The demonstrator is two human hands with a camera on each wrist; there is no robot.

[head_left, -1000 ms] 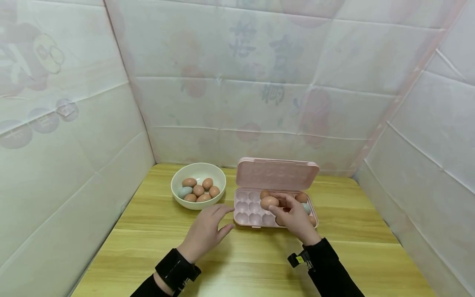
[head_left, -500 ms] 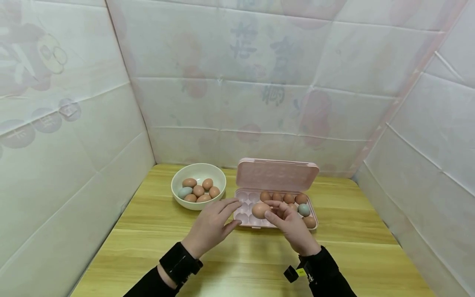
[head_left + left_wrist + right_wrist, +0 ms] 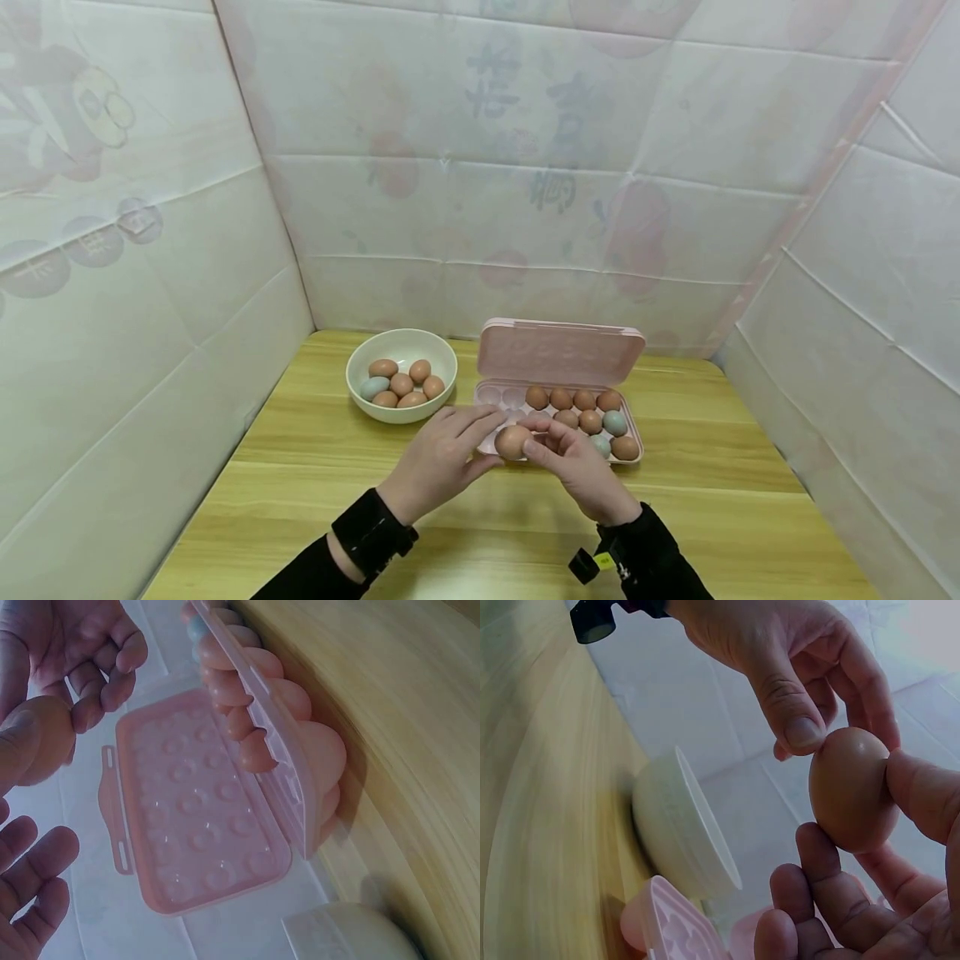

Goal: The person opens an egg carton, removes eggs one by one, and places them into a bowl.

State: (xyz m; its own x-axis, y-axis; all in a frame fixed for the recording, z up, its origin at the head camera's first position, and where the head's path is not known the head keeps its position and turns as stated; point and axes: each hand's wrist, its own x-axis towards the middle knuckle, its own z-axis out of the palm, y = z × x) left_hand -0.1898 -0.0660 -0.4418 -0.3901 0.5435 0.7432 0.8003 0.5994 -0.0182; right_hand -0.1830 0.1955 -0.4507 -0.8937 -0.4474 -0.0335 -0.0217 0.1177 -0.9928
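My right hand [image 3: 588, 475] pinches a brown egg [image 3: 512, 442] between thumb and fingers, above the front of the pink egg carton [image 3: 483, 390]. Close on the egg's left side is my left hand [image 3: 442, 458], its thumb and forefinger spread on either side of it. In the left wrist view, the left thumb [image 3: 19, 739] overlaps the egg; whether it presses is hard to tell. The left thumb also appears at the egg's edge in the right wrist view. The carton's lid stands raised, and several brown and bluish eggs [image 3: 614, 423] fill its right part.
A cream bowl [image 3: 401, 337] with several brown eggs and one bluish egg stands left of the carton. Both rest on a wooden table [image 3: 315, 467]. Printed pale sheets [image 3: 450, 208] enclose its back and sides.
The right hand has brought the egg leftward and nearer from above the carton's middle. The left hand has moved right until its fingers reach the egg. Bowl and carton stay put.
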